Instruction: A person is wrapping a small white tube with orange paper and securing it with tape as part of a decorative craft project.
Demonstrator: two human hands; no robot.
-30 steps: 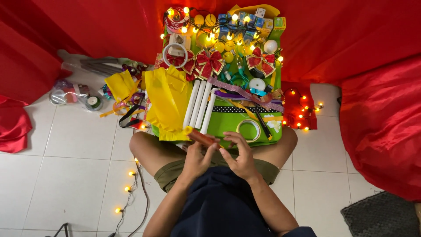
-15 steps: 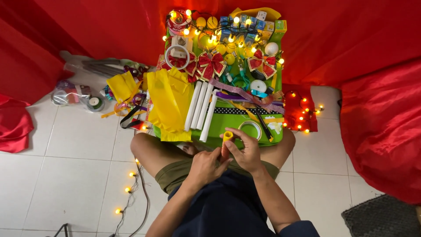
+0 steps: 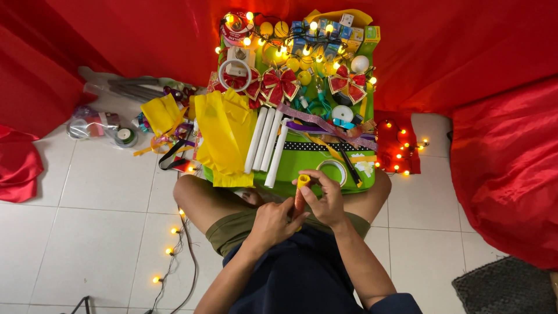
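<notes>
Head view: orange tube upright between hands.

The person sits cross-legged on the floor, both forearms drawn in over the lap and bent at the elbows. The left hand and right hand meet in front of the body, fingers curled closed in a grip, wrists angled toward each other, thumbs up.

A home craft corner: white tiled floor, red drapes, fairy lights, ribbon bows.
</notes>
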